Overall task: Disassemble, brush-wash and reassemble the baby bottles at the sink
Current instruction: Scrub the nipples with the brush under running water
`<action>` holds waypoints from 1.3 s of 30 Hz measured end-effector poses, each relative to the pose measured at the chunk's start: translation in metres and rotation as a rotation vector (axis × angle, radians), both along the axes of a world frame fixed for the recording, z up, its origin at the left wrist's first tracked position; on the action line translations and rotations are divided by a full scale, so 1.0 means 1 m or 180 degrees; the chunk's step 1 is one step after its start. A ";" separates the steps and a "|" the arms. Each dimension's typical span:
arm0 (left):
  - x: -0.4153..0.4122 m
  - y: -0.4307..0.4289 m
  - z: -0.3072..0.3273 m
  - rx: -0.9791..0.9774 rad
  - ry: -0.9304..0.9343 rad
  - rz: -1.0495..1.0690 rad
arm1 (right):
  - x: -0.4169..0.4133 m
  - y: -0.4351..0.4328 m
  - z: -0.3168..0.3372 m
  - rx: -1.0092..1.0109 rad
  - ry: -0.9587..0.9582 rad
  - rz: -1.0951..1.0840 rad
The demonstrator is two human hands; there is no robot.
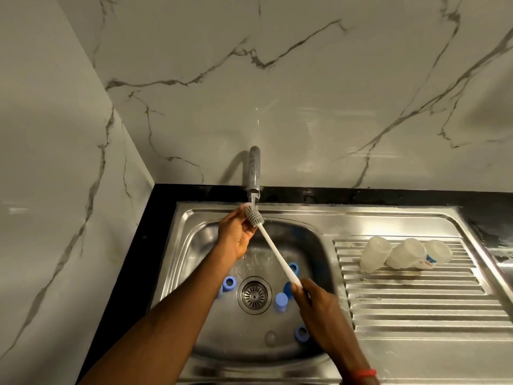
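Under the metal tap [254, 168], the left hand [236, 235] pinches the grey head of the white-handled bottle brush [277, 254]; the right hand [316, 301] grips its near end. Blue plastic caps [229, 282] lie in the steel sink basin [200, 243], and three clear plastic bottles [406, 252] lie on the ribbed drainer [416, 301] to the right.

Brush [273, 245] handle end hidden in R hand [319, 304]. Blue cap [287, 289] partly behind that hand; blue piece [219, 292] partly behind L forearm [172, 309]. Bottle label [430, 259] too small to read. Drainboard [416, 304] cut off at right.
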State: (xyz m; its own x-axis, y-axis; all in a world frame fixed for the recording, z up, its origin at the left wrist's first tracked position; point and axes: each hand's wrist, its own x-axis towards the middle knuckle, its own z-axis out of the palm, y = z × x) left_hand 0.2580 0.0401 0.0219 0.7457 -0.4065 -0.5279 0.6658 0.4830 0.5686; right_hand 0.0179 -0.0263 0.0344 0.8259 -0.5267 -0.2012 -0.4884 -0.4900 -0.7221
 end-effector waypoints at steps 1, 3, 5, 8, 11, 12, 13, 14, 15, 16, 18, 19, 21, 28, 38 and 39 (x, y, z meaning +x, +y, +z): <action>0.000 0.001 -0.001 0.0037 -0.0021 -0.0051 | -0.002 0.001 -0.001 -0.0008 0.0031 -0.0002; -0.003 0.001 -0.006 0.0109 -0.0117 -0.0206 | 0.001 0.001 -0.003 -0.0116 0.0080 -0.0037; -0.007 0.000 -0.012 0.0118 -0.0207 -0.0296 | 0.009 -0.001 -0.005 -0.0241 0.0113 -0.0023; -0.005 0.001 -0.014 0.0273 -0.0368 -0.0353 | 0.018 -0.004 -0.003 0.0050 -0.0079 -0.0163; 0.000 0.011 -0.016 0.0531 -0.0681 -0.0678 | 0.014 -0.009 -0.003 0.0334 -0.0253 -0.0392; 0.001 0.015 -0.017 0.0610 -0.0797 -0.0759 | 0.011 -0.012 -0.003 0.0400 -0.0309 -0.0443; 0.002 0.017 -0.018 0.0675 -0.0900 -0.0800 | 0.009 -0.014 -0.002 0.0431 -0.0348 -0.0462; 0.003 0.019 -0.018 0.0721 -0.0983 -0.0804 | 0.006 -0.017 0.000 0.0421 -0.0354 -0.0443; 0.004 0.020 -0.019 0.0752 -0.1032 -0.0775 | 0.004 -0.019 0.002 0.0390 -0.0313 -0.0402; 0.006 0.021 -0.019 0.0762 -0.1048 -0.0724 | 0.003 -0.021 0.003 0.0312 -0.0249 -0.0355; 0.008 0.021 -0.020 0.0731 -0.1051 -0.0627 | 0.000 -0.025 0.003 0.0049 -0.0148 -0.0297; 0.009 0.021 -0.020 0.0683 -0.1048 -0.0594 | -0.001 -0.027 0.004 -0.0108 -0.0109 -0.0282; 0.012 0.023 -0.019 0.0571 -0.1023 -0.0555 | -0.003 -0.028 0.008 -0.0506 -0.0072 -0.0292; 0.028 0.034 -0.017 0.0637 -0.1447 -0.1192 | -0.005 -0.027 0.023 -0.2225 -0.0204 -0.0265; 0.030 0.021 -0.013 0.0776 -0.1903 -0.1279 | 0.002 -0.039 0.014 -0.2880 -0.0441 0.0038; 0.030 0.018 -0.012 0.0650 -0.1772 -0.1221 | 0.003 -0.033 0.012 -0.2380 -0.0384 0.0056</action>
State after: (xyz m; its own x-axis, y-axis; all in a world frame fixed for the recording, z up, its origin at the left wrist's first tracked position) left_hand 0.2884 0.0586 0.0100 0.7510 -0.6282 -0.2033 0.3516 0.1198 0.9285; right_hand 0.0210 -0.0594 0.0465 0.8291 -0.4739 0.2967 -0.4147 -0.8771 -0.2423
